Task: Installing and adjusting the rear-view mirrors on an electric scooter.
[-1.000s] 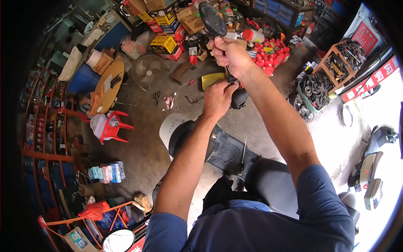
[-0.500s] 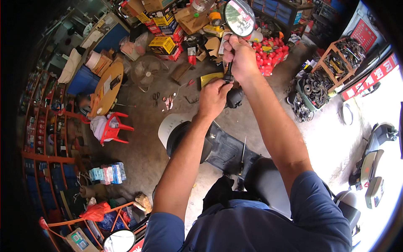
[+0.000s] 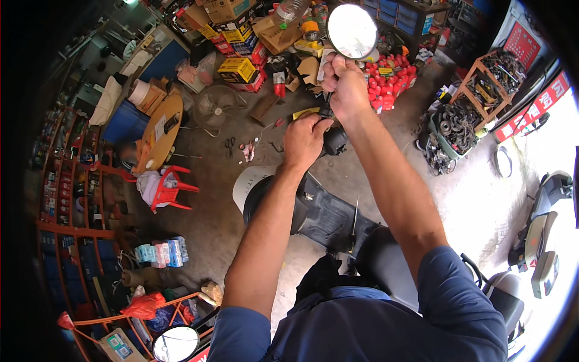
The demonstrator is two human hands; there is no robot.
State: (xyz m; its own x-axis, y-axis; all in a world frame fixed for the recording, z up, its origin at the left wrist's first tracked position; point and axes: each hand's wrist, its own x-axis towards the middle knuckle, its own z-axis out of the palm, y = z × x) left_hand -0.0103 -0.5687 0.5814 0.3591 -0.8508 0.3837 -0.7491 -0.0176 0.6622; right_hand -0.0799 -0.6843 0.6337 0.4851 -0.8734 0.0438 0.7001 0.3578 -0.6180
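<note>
Left hand (image 3: 303,137) curled narrow at the foot of a dark stem (image 3: 327,98); what its fingertips pinch is hidden. Right hand (image 3: 348,87) wrapped round the stem higher up, holding the mirror (image 3: 352,31), which stands just beyond the fist, glass toward the wearer.

Handling, judged: light but top-heavy; stem stiff, glass fragile and easily smeared. Best hold — the stem, just under the rim. A black housing (image 3: 335,142) crowds the left hand, leaving little finger room.

Below: scooter seat (image 3: 386,256) and footboard (image 3: 329,214), a thin rod (image 3: 354,226) by the footboard's seat-end edge, a possible snag. On the floor beyond, red stool (image 3: 172,188) to the left, wire fan (image 3: 215,110) farther off. Past the mirror: red heap (image 3: 389,78), yellow box (image 3: 237,70) and cartons (image 3: 226,11) — clutter behind, apparently clear of the hands.
</note>
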